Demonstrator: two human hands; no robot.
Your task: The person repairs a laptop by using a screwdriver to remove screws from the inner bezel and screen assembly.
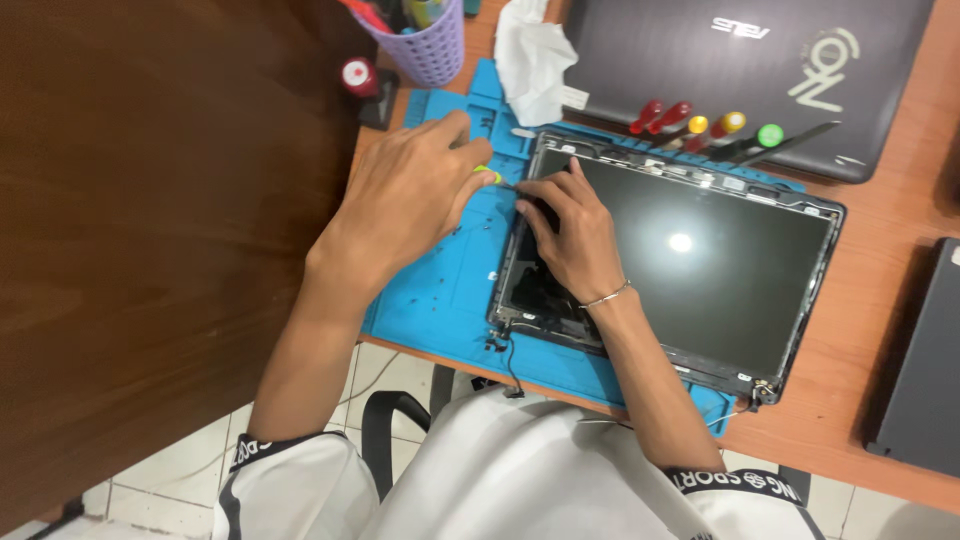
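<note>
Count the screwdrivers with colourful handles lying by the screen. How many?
5, in a row above the laptop screen panel: two red, two yellow, one green. More may be hidden.

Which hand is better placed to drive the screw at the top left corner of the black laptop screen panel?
The left hand: it grips the yellow-green handled screwdriver, tip at that corner of the black laptop screen panel. The right hand lies flat on the panel, steadying it.

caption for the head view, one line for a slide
Left hand works a yellow-handled screwdriver at a bare laptop screen panel on a blue mat; right hand steadies it.
</note>
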